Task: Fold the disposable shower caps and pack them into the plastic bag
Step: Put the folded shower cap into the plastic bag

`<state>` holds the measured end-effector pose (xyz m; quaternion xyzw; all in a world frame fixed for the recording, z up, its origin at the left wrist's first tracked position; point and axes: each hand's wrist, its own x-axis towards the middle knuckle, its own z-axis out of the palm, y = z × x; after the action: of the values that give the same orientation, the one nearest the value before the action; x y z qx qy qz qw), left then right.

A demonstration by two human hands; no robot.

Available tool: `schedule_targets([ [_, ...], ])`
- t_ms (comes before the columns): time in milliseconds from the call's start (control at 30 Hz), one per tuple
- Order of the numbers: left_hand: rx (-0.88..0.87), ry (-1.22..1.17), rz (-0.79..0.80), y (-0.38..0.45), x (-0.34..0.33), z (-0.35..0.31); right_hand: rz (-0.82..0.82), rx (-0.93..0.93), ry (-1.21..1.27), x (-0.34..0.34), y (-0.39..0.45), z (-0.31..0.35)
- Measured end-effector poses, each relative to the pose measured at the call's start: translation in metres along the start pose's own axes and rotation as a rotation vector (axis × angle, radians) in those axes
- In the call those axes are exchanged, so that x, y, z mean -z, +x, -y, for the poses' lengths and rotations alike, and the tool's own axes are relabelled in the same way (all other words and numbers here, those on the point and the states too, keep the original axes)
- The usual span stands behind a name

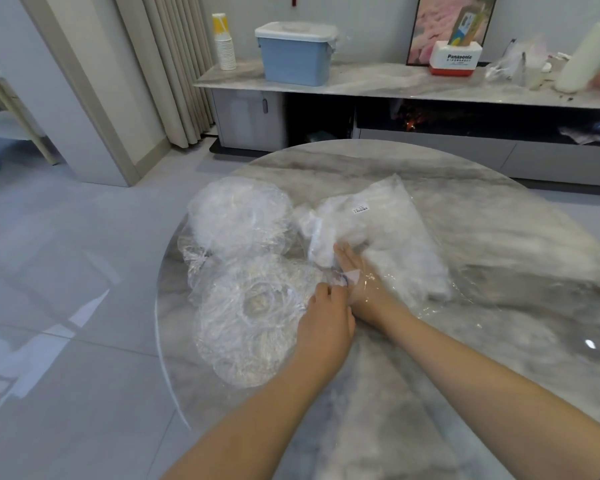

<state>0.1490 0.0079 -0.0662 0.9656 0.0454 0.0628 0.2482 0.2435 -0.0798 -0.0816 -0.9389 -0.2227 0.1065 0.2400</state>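
Marble table (465,237); right hand (355,271) inside plastic bag (395,237); left hand (326,317) pinches its mouth.

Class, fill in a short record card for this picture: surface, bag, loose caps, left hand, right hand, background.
surface: round marble table
bag: plastic bag, lying flat, holding white folded caps, with a small label
loose caps: clear unfolded shower caps, left of the bag
left hand: left hand pinches the bag's open edge
right hand: right hand lies flat, reaching into the bag's mouth
background: blue lidded bin on a marble sideboard
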Motion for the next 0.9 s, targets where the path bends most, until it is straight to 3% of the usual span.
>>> schedule_targets([
  [200, -0.084, 0.073, 0.002, -0.014, 0.011, 0.004, 0.057, 0.084, -0.062, 0.01, -0.047, -0.022],
  [267, -0.091, 0.159, 0.0, -0.024, 0.016, 0.005, 0.053, 0.131, -0.191, 0.018, -0.071, -0.021],
  [400, 0.048, 0.415, 0.084, -0.045, 0.022, 0.015, 0.089, 0.123, -0.262, 0.026, -0.108, -0.019],
  [500, 0.146, 0.479, 0.151, -0.06, 0.022, 0.031, 0.111, 0.129, -0.263, 0.03, -0.135, -0.01],
  [700, 0.058, 0.457, 0.165, -0.093, 0.025, 0.044, 0.177, 0.123, -0.233, 0.033, -0.185, 0.005],
  [900, -0.029, 0.207, 0.059, -0.125, 0.034, 0.027, 0.201, 0.115, -0.208, 0.029, -0.206, 0.011],
])
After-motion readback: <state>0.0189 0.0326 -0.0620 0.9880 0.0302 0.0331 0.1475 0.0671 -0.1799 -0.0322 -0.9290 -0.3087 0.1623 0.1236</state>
